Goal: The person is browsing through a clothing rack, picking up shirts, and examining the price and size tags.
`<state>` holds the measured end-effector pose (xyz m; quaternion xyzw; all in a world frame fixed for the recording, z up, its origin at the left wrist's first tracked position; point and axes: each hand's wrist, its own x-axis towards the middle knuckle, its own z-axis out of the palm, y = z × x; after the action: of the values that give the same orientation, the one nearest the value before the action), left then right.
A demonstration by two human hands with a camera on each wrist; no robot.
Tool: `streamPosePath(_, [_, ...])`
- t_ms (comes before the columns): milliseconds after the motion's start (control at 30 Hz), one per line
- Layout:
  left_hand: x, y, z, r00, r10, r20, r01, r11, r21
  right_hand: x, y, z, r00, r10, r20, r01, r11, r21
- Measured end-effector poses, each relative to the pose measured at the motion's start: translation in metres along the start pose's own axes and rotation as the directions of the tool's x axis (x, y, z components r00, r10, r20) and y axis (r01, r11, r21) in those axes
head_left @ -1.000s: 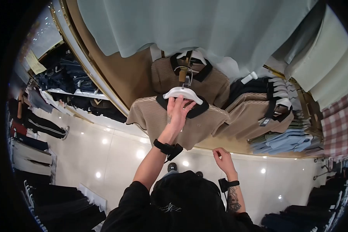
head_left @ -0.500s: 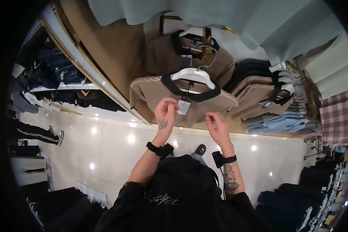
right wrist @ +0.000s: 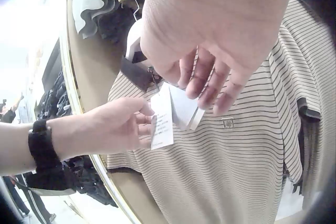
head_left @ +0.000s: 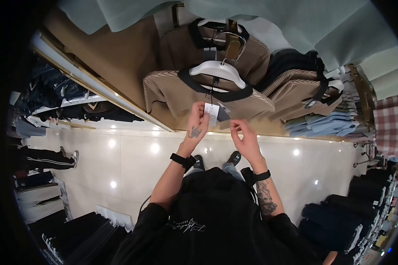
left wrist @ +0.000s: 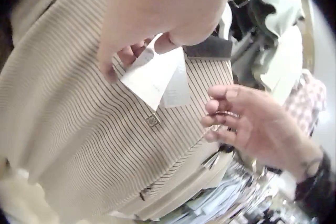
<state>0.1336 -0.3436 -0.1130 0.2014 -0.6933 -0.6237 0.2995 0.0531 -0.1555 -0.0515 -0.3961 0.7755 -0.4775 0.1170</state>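
A tan, finely striped polo shirt [head_left: 172,95] with a dark collar hangs on a white hanger [head_left: 216,68] in front of me. Several hang tags dangle on a cord from its collar. My left hand [head_left: 196,121] pinches the white printed tag [right wrist: 162,121] between thumb and fingers. Beside it hangs a grey tag [right wrist: 184,107], turned at an angle. My right hand [head_left: 246,139] hovers just right of the tags, its fingers loosely bent and holding nothing. A small square emblem [right wrist: 228,123] shows on the shirt's chest.
Behind it hangs a second tan shirt [head_left: 174,48] on a rail. Folded-over blue shirts [head_left: 327,126] and more tan shirts hang to the right. Grey-green cloth [head_left: 287,26] droops overhead. Dark trousers [head_left: 84,234] hang at the lower left, and a person's legs [head_left: 48,158] stand far left.
My left hand left the hanger, moved down and took hold of the white tag. My right hand rose toward the tags. The head view shifted, so the shirt appears higher in it.
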Motion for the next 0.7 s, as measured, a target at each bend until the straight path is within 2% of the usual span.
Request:
streamPosePath(100, [-0.012, -0.004, -0.002, 0.985, -0.134, 0.107, 0.149, 0.977, -0.15, 0.007, -0.002, 0.007, 0.987, -0.088, -0.133, 0.076, 0.993, -0.093])
streamPosePath(233, [-0.023, 0.009, -0.007, 0.945, -0.242, 0.219, 0.304, 0.899, -0.316, 0.012, -0.023, 0.007, 0.989, -0.123, -0.087, 0.12, 0.992, -0.039])
streamPosePath(267, [-0.027, 0.009, -0.01, 0.929, -0.277, 0.245, 0.35, 0.871, -0.344, 0.012, -0.03, 0.005, 0.997, -0.067, -0.036, 0.068, 0.997, 0.038])
streamPosePath(300, [-0.03, 0.022, -0.012, 0.923, -0.27, 0.274, 0.368, 0.829, -0.421, 0.01, -0.038, 0.003, 1.0, -0.01, 0.023, 0.008, 0.993, 0.115])
streamPosePath(333, [-0.032, 0.038, -0.013, 0.898, -0.323, 0.3, 0.436, 0.747, -0.502, 0.008, -0.045, 0.002, 0.995, 0.043, 0.087, -0.059, 0.981, 0.187])
streamPosePath(400, [-0.03, 0.072, -0.014, 0.839, -0.406, 0.362, 0.541, 0.547, -0.639, 0.007, -0.062, -0.001, 0.999, -0.035, 0.039, 0.031, 0.995, 0.095])
streamPosePath(433, [-0.032, 0.084, -0.016, 0.802, -0.424, 0.42, 0.593, 0.483, -0.645, 0.006, -0.07, -0.002, 0.997, -0.076, 0.017, 0.075, 0.996, 0.046])
streamPosePath(533, [-0.034, 0.09, -0.026, 0.758, -0.222, 0.614, 0.652, 0.301, -0.696, 0.007, -0.082, -0.006, 0.983, 0.183, 0.032, -0.182, 0.923, 0.34])
streamPosePath(667, [-0.032, 0.099, -0.028, 0.74, -0.229, 0.632, 0.672, 0.281, -0.685, 0.014, -0.084, -0.016, 0.986, 0.163, 0.041, -0.166, 0.905, 0.392])
streamPosePath(700, [-0.032, 0.1, -0.029, 0.729, -0.252, 0.637, 0.685, 0.279, -0.673, 0.017, -0.088, -0.019, 0.99, 0.139, 0.026, -0.139, 0.93, 0.34])
